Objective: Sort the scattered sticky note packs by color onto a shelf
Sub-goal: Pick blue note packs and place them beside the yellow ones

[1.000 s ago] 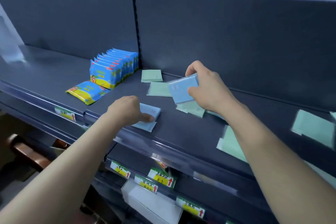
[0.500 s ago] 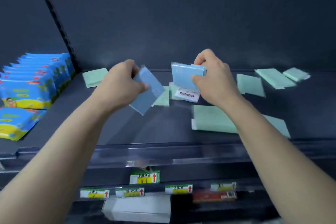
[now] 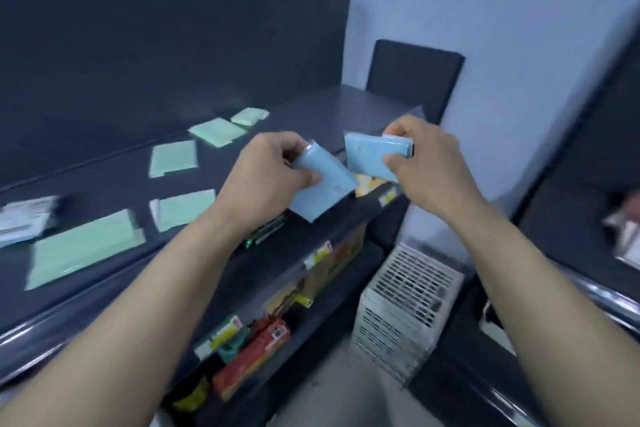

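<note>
Swung rightward since before, my hands leave green packs (image 3: 173, 159) leftward; left hand (image 3: 268, 177) pinches first blue pack (image 3: 325, 194), right hand (image 3: 427, 168) second blue pack (image 3: 363, 158); fingertip grips may slip mid-swing.

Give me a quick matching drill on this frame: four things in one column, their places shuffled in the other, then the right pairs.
Things:
1. nearer blue pack
2. farther blue pack
3. green packs
4. white crate

Places:
A. lying flat on the shelf
B. standing on the floor
C. gripped in the left hand
D. gripped in the right hand

Pairs: 1-C; 2-D; 3-A; 4-B
</note>
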A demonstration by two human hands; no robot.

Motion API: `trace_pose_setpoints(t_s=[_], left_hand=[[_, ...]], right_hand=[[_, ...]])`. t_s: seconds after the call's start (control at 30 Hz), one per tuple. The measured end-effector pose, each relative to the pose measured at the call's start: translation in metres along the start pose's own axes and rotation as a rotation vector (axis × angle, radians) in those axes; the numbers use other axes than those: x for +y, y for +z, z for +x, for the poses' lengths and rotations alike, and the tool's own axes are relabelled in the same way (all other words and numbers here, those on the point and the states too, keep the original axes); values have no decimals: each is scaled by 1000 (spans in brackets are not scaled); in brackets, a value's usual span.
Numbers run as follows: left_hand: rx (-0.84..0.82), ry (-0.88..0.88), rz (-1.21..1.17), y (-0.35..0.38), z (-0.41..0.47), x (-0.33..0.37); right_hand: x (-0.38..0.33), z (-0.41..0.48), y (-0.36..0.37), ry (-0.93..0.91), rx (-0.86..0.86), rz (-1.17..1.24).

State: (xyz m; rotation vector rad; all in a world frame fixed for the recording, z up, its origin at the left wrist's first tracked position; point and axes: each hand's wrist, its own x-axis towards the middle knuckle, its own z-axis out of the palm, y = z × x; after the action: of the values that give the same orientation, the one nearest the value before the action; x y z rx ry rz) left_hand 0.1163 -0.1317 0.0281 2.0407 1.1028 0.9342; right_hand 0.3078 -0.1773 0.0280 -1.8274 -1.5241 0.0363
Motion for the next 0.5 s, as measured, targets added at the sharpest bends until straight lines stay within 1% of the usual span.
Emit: trace_pose_setpoints(t_s=[0.13,0.27,0.37,0.43,0.5], left_hand=[[-225,142,-128,116,14,83],[-441,224,-194,229,20,151],[-603,326,-127,305,15,197],[-685,413,-47,346,5,229],[-780,478,-23,384,-4,259]], right_hand=[[102,-33,-99,176,122,-47],[190,-76,-188,318,234,-130],[242,-116,-247,441,329,-195],[268,-144,-280,530,388,-238],[289,-172,-309,607,448,-278]])
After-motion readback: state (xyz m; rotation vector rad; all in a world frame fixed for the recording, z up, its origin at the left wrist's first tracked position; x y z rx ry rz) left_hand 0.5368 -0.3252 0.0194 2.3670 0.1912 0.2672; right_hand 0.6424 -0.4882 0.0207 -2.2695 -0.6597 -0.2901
